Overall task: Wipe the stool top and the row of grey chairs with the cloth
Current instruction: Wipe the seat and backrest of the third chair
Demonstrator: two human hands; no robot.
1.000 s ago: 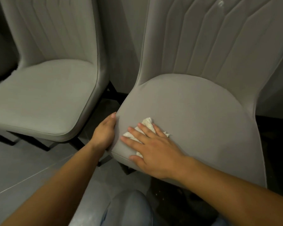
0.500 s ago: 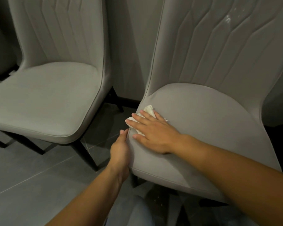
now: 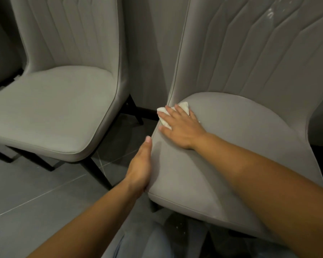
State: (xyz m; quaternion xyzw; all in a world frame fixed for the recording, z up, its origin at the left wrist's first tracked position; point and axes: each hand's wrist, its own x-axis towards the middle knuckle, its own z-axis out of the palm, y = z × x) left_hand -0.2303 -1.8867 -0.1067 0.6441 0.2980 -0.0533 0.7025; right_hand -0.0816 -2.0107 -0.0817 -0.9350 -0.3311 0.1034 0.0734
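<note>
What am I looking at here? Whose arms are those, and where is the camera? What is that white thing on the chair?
There is no machine here, only a person cleaning. The camera sits on the person's head and looks down, so you see their own two arms. The right hand lies flat on a white cloth and presses it onto the seat of a grey chair, at the seat's back left corner by the backrest. The left hand rests against the left edge of that seat; it holds nothing. Another grey chair stands to the left with nothing on its seat. The floor is grey tile.
</note>
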